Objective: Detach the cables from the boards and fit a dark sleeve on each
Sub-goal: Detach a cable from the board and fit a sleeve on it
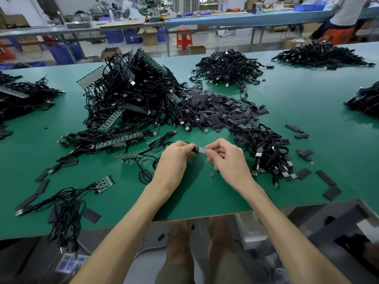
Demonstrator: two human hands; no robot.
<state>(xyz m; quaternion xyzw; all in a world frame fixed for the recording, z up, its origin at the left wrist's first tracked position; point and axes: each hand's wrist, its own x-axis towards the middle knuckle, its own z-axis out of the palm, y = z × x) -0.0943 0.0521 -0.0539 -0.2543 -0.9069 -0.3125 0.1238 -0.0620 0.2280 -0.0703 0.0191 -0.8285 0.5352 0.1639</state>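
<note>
Both hands are meeting just above the green table (205, 201): the left hand (177, 154) is pinching the black cable (155, 144) at its end, while the right hand (224, 155) is gripping the small silvery plug (202, 150) between them. Loose dark sleeves (217, 107) are lying heaped beyond, beside the tangled pile of boards and cables (133, 95).

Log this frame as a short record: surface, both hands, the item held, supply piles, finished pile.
surface: green table
left hand: pinching a black cable end
right hand: pinching a small light-coloured piece at that cable end
unprocessed: tangled cables on boards, far left of the hands
sleeves: loose dark sleeves pile, ahead of the hands
bundle: cable bundle right of the hands; sleeving not discernible
</note>
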